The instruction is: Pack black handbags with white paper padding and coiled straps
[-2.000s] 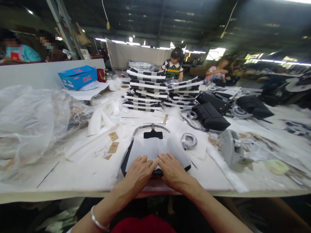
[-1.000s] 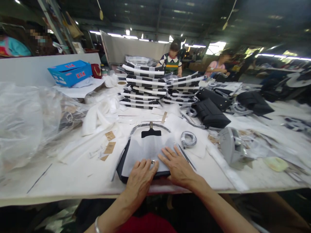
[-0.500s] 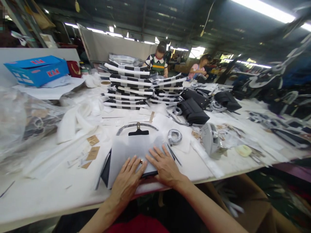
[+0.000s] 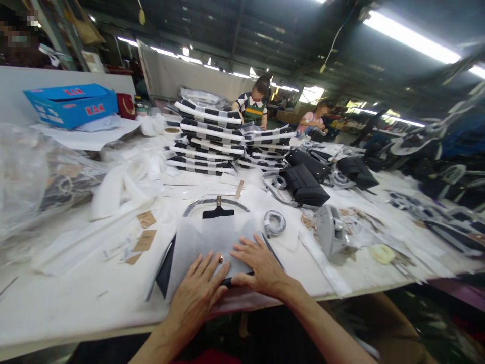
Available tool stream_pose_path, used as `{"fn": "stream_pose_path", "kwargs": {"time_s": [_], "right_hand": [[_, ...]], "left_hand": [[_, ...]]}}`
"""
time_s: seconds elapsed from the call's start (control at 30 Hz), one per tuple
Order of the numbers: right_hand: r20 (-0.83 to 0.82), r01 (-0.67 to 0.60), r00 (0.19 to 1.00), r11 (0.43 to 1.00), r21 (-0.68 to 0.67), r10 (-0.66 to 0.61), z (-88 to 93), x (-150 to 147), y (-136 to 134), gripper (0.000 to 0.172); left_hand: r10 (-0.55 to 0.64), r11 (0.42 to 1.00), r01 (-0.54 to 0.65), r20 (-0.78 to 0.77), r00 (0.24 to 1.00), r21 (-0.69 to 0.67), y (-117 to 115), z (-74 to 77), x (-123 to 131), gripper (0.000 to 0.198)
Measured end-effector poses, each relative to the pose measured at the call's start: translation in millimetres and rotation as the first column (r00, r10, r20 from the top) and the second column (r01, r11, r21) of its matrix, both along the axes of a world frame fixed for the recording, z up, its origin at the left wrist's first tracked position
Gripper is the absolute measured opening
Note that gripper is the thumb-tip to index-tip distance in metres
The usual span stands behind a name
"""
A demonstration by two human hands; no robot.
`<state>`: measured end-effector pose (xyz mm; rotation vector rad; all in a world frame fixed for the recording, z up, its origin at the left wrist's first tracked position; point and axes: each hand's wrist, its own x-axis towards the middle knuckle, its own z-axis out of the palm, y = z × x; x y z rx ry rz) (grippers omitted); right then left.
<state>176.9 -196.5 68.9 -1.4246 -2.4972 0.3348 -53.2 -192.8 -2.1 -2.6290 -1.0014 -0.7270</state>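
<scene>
A black handbag (image 4: 165, 273) lies flat at the table's near edge, covered by a sheet of white tissue paper (image 4: 212, 238). Its curved handle (image 4: 215, 202) and black tab show beyond the paper. My left hand (image 4: 199, 293) rests palm down on the paper's near left part, fingers stretched out. My right hand (image 4: 259, 268) lies beside it on the near right part of the paper, fingers spread and bent slightly over the bag's near edge. Neither hand holds anything. A small metal stud (image 4: 221, 260) shows between my fingers.
A coiled strap (image 4: 274, 223) and a grey tape dispenser (image 4: 331, 233) lie to the right. Brown tags (image 4: 143, 233) lie to the left, beside a clear plastic bag (image 4: 34, 177). Stacked striped pieces (image 4: 206, 139), black bags (image 4: 305, 184) and a blue box (image 4: 71, 103) stand farther back. Other people work behind.
My view has swung to the right. Both hands have stayed flat on the tissue-covered bag, shifting slightly; the right hand's fingers now bend at the bag's near edge.
</scene>
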Motion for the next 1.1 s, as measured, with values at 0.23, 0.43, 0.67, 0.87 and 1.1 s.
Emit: {"fn": "stream_pose_path", "kwargs": {"time_s": [0.23,0.43,0.67,0.87,1.1], "right_hand": [[0.02,-0.001,1.0,0.987,-0.158,0.005,15.3,1,8,0.049],[0.077,0.059,0.996,0.997,-0.057,-0.054,41.4,-19,30,0.047],[0.209,0.02,0.978,0.998,-0.051,-0.009,-4.5,-20,29,0.047],[0.099,0.058,0.994,0.974,-0.217,-0.038,34.8,-28,65,0.037],[0.022,0.218,0.976,0.975,-0.05,-0.217,10.3,-71,104,0.025]], "left_hand": [[0.008,0.998,-0.008,-0.003,1.0,-0.061,-3,7.7,3,0.045],[0.054,0.986,-0.045,0.053,0.997,-0.162,-8,11.9,6,0.046],[0.021,0.979,-0.002,0.093,0.995,-0.204,-5,8.0,5,0.046],[0.003,0.959,0.02,0.082,0.997,-0.281,-4,15.5,4,0.047],[0.005,0.956,0.028,0.111,0.994,-0.292,-4,11.8,5,0.047]]}}
